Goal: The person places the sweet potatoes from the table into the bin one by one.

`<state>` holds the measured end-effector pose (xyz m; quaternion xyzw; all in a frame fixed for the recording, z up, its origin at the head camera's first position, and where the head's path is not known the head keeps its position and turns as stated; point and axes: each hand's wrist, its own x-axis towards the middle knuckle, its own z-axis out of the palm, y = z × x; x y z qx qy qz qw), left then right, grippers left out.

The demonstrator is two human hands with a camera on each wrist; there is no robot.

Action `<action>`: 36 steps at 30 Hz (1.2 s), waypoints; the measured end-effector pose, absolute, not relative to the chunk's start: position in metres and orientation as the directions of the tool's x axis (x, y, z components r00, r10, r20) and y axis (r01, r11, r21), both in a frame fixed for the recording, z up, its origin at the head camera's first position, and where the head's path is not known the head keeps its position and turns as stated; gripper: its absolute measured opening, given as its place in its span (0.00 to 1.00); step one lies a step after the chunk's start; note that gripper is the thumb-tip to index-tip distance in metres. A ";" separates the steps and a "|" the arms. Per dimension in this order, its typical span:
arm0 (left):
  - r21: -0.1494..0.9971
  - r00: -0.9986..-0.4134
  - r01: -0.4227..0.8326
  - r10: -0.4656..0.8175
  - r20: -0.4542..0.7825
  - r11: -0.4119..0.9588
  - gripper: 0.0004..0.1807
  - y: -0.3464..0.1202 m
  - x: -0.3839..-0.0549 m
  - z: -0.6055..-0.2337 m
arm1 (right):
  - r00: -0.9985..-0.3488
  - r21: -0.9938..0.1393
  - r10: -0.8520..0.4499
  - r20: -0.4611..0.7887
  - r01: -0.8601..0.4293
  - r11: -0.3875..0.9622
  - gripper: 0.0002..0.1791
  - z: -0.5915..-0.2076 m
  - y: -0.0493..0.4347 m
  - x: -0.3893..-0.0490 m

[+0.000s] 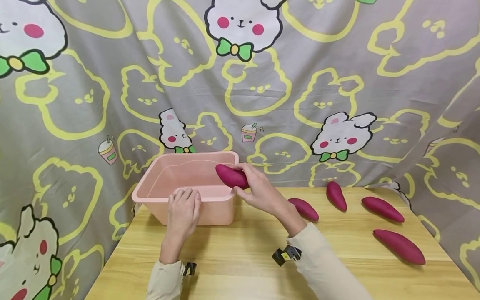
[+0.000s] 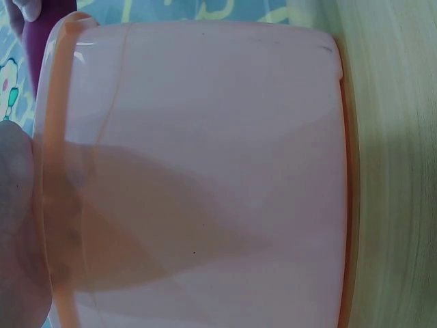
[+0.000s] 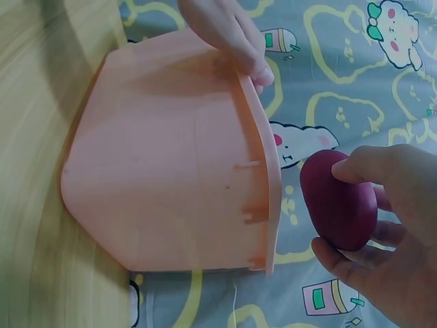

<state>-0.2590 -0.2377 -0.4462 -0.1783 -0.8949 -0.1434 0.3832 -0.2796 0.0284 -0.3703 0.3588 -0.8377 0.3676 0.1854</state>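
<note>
My right hand (image 1: 261,192) grips a purple sweet potato (image 1: 229,176) above the right end of a pink plastic bin (image 1: 217,212). Thumb and fingers are spread around its sides in the right wrist view, where the sweet potato (image 3: 336,201) appears just beyond the bin's rim (image 3: 272,184). On the bin's front edge, my left hand (image 1: 183,212) holds the rim with its fingers curled over it. The bin stands upright, and the part of its floor that shows is bare. In the left wrist view the bin's outer wall (image 2: 205,171) fills most of the picture.
To the right, several more sweet potatoes lie apart on the wooden table (image 1: 240,266): one near my right wrist (image 1: 305,209), one farther back (image 1: 336,196), others (image 1: 382,209) toward the right edge. A patterned grey curtain (image 1: 262,104) hangs behind the table.
</note>
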 end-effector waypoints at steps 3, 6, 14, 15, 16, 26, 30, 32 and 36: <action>0.116 -0.635 0.434 0.212 0.743 0.894 0.18 -0.237 -0.260 -0.446 | -0.669 -0.479 -0.468 0.577 -0.742 0.469 0.29 -0.370 0.026 -0.280; 0.115 -0.635 0.432 0.211 0.743 0.895 0.18 -0.237 -0.259 -0.446 | -0.660 -0.465 -0.477 0.581 -0.750 0.471 0.28 -0.371 0.023 -0.280; 0.109 -0.639 0.423 0.211 0.739 0.899 0.19 -0.238 -0.259 -0.446 | -0.664 -0.460 -0.475 0.578 -0.745 0.483 0.27 -0.371 0.016 -0.278; 0.109 -0.639 0.423 0.211 0.740 0.900 0.19 -0.238 -0.259 -0.446 | -0.663 -0.459 -0.474 0.580 -0.746 0.482 0.27 -0.371 0.015 -0.278; 0.108 -0.639 0.423 0.211 0.740 0.900 0.19 -0.238 -0.259 -0.446 | -0.659 -0.458 -0.473 0.584 -0.749 0.478 0.27 -0.372 0.014 -0.278; 0.121 -0.654 0.418 0.206 0.728 0.900 0.20 -0.238 -0.259 -0.445 | -0.633 -0.443 -0.474 0.612 -0.771 0.458 0.24 -0.376 0.005 -0.281; 0.121 -0.651 0.416 0.203 0.731 0.901 0.19 -0.238 -0.258 -0.445 | -0.620 -0.427 -0.483 0.618 -0.780 0.457 0.23 -0.377 0.002 -0.281; 0.119 -0.649 0.417 0.203 0.733 0.901 0.19 -0.239 -0.258 -0.446 | -0.611 -0.424 -0.482 0.628 -0.788 0.447 0.23 -0.378 0.001 -0.280; 0.114 -0.643 0.425 0.211 0.736 0.898 0.19 -0.239 -0.259 -0.446 | -0.605 -0.420 -0.474 0.639 -0.792 0.444 0.23 -0.378 -0.001 -0.280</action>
